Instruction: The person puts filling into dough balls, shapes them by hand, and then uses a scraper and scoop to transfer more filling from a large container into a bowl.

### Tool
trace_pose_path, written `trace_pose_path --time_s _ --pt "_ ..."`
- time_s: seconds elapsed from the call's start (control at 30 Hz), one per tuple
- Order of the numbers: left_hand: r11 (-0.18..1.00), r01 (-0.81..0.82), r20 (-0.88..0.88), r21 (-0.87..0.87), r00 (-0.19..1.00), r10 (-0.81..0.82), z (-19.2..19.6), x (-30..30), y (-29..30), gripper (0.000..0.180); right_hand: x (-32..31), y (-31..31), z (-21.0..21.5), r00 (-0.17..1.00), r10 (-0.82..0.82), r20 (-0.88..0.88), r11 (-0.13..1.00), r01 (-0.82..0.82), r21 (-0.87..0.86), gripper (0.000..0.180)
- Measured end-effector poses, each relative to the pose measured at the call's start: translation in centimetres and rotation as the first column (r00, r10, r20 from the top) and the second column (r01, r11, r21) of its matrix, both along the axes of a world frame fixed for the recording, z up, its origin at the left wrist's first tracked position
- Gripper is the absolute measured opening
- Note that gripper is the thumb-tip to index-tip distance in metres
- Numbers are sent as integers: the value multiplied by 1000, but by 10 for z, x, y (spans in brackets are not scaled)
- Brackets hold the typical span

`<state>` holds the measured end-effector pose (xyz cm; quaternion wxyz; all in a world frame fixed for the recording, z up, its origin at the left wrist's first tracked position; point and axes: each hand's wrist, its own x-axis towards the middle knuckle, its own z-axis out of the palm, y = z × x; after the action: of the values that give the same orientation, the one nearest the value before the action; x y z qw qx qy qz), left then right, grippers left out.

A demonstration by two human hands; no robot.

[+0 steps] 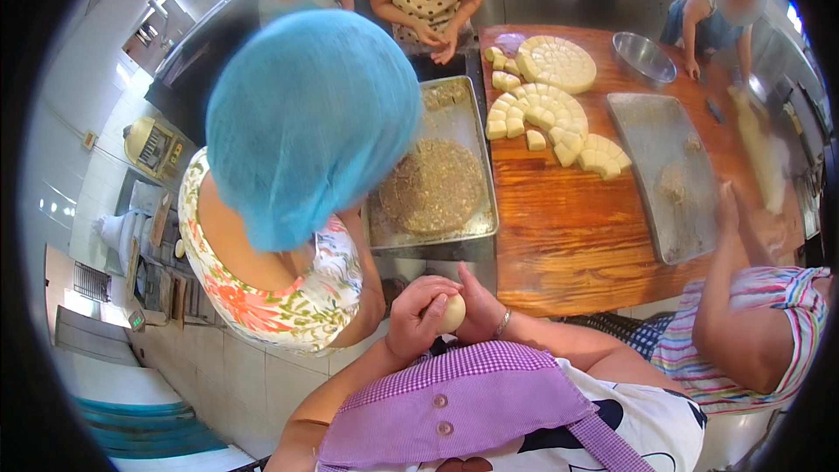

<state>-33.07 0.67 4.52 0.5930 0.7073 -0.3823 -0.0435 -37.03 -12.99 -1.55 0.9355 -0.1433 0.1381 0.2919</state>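
Observation:
A round, pale ball of dough (452,315) sits between my two hands, in front of my purple checked apron. My left hand (414,318) curls around it from the left, with the thumb pressed along its side. From the right, my right hand (480,308) cups against the ball, and its fingers are partly hidden behind the dough and the left hand. Just beyond my hands lies a metal tray (472,238) bearing a large round mass of brown, crumbly filling (433,188). Cut pieces of pale dough (559,118) lie on the wooden table (559,227) to the right.
A person in a blue hair cover (310,114) leans over the tray's left side. Another metal tray (655,157) and a steel bowl (645,58) rest on the table. A person in a striped top (752,332) works at right; others stand across the table.

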Motion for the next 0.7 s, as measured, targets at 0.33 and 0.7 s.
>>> trace_pose_path --time_s 0.33,0.7 --pt "921 -188 322 340 944 74 -8 1 -7 29 6 -4 1 997 -68 -48 995 64 -71 60" --pt "967 -181 250 179 959 134 -20 0 -11 25 14 0 -8 987 -146 60 988 149 -51 62"
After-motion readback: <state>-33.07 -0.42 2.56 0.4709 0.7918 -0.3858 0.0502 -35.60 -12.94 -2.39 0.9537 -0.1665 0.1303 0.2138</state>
